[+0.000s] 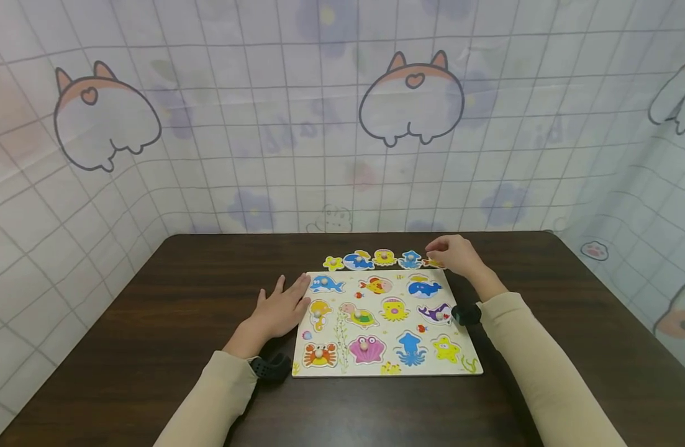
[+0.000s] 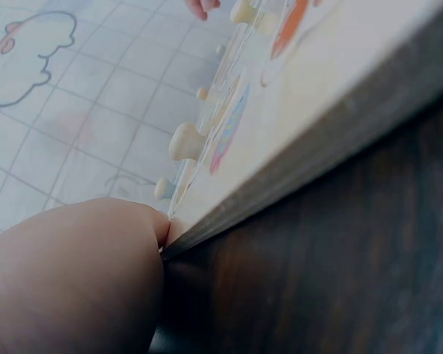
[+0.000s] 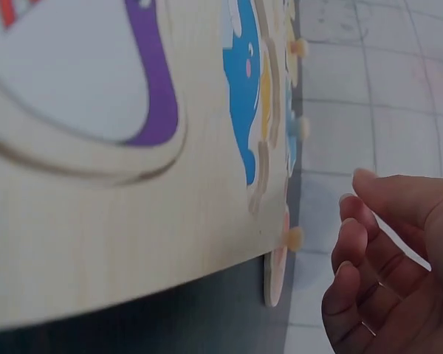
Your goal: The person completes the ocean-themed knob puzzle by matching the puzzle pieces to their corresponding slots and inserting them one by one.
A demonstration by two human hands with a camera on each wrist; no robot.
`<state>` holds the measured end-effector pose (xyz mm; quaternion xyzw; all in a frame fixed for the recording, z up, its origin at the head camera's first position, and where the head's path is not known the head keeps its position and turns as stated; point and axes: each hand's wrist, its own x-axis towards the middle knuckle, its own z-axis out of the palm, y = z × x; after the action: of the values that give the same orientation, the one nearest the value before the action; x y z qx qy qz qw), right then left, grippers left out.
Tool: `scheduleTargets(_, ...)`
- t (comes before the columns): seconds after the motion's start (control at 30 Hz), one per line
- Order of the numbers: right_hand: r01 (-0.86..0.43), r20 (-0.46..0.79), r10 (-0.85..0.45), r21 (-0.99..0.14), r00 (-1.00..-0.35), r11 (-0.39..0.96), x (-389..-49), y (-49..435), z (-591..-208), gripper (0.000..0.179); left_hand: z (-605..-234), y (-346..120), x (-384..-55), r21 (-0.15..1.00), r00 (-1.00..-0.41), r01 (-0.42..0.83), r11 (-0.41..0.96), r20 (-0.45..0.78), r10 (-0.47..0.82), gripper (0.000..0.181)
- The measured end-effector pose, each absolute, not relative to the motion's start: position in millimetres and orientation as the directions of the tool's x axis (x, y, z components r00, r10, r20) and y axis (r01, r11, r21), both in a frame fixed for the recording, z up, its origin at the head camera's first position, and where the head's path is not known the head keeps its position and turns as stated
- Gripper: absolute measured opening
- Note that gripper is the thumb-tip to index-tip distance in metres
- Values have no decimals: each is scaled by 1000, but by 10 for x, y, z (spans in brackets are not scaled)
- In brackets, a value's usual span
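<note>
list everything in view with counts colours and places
cloth: 1, white gridded, behind table
table: 1, dark brown, under board
puzzle board: 1, pale, on table
set pieces (dolphin, seahorse, turtle, crab, shell, purple whale): 6, multicoloured, in board
empty recesses: 5, multicoloured, in board
loose starfish: 1, yellow, beyond board
loose whale: 1, blue, right of starfish
loose octopus: 1, yellow, row's middle
loose squid: 1, blue, right of octopus
loose fish: 1, orange, row's right
sleeves: 2, beige, on forearms
wristbands: 2, black, wrists
left grip: 1, bare, board's left edge
right grip: 1, bare, near loose fish
</note>
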<state>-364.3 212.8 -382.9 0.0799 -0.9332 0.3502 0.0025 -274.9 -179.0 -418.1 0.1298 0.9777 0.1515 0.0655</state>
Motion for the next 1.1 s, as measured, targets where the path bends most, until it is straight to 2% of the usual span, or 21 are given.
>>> scheduleTargets(0.47, -100, 33, -103, -648, -994, 755, -3707, 2268, -3923, 27, -4197, -1775, -2736, 321, -959, 234, 918, -80, 272, 64)
scheduleTargets(1.1, -68, -51, -124, -603, -991, 795, -3772, 2304, -3922, 28, -4198, -1791, -2737, 313, -959, 240, 919, -68, 274, 63)
